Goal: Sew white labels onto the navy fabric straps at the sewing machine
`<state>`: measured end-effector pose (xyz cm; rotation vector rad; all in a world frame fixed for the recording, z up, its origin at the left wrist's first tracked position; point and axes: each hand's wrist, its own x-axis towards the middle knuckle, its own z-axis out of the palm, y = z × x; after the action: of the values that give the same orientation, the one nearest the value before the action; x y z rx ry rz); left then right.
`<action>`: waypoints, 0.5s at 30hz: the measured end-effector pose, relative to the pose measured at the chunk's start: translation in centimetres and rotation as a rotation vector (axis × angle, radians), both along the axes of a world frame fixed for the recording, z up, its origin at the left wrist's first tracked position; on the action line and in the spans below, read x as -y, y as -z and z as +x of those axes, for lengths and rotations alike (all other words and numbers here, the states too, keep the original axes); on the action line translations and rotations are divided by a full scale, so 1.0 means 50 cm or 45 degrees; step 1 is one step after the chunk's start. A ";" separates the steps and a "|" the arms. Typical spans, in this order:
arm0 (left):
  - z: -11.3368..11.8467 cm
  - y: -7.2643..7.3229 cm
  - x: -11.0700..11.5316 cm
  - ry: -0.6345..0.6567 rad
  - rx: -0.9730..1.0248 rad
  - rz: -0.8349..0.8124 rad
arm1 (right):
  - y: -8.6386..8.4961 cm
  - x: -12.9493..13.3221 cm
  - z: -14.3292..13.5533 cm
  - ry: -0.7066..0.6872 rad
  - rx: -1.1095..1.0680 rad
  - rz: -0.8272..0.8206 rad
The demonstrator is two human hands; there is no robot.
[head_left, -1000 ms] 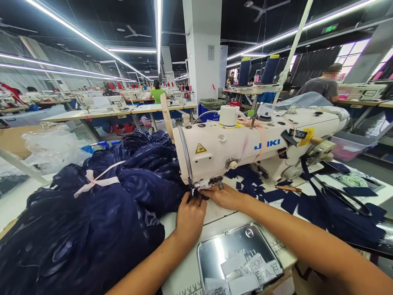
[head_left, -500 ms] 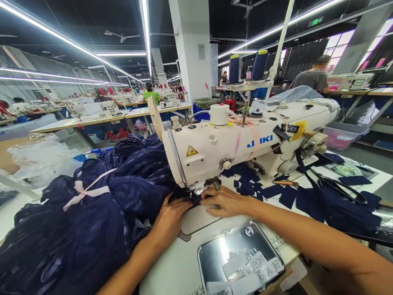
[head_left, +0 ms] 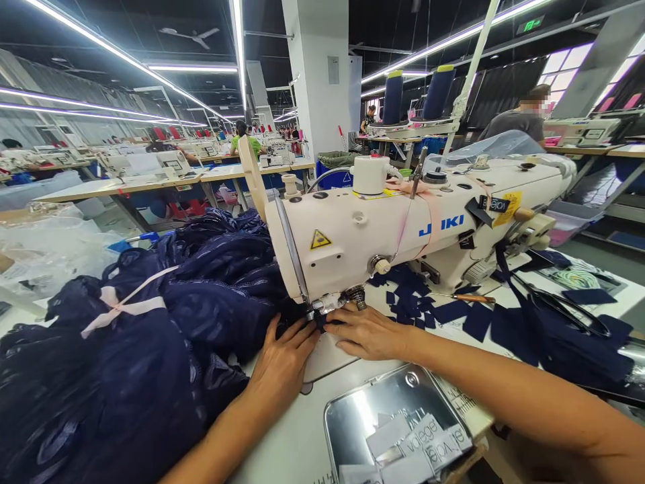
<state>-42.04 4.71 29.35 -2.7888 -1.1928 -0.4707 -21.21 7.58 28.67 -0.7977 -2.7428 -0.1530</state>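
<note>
A white JUKI sewing machine (head_left: 342, 232) stands before me. Its presser foot (head_left: 316, 310) is down by a small bit of navy fabric (head_left: 320, 323), largely covered by my fingers. To the left of the foot, my left hand (head_left: 283, 359) lies palm down, fingers stretched toward it and thumb apart. My right hand (head_left: 370, 333) is closed at the right side of the foot, fingertips on the navy fabric. A big heap of navy garments (head_left: 151, 356), with a pale pink tie (head_left: 118, 306) on it, lies against the machine's left side.
Nearest me is a metal tin lid (head_left: 353, 410) holding printed labels (head_left: 418, 437). Navy fabric scraps (head_left: 403, 296), a wooden-handled tool (head_left: 474, 298) and black scissors (head_left: 564, 306) lie to the right. Navy thread cones (head_left: 438, 94) stand behind. Co-workers sit farther off.
My left hand has flattened slightly and its fingers reach closer to the foot. Both hands stay beside the foot, while the whole view has shifted a little.
</note>
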 end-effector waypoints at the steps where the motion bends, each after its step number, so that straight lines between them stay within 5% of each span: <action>1: 0.000 0.001 0.001 0.001 -0.015 0.011 | -0.001 0.001 -0.002 0.009 0.013 0.003; 15: -0.004 0.002 -0.027 -0.031 -0.115 0.027 | -0.008 -0.010 -0.008 0.080 0.045 -0.040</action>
<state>-42.23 6.06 29.24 -2.7421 -1.1942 -0.3488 -21.61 8.07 29.05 -0.8988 -2.7610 -0.1382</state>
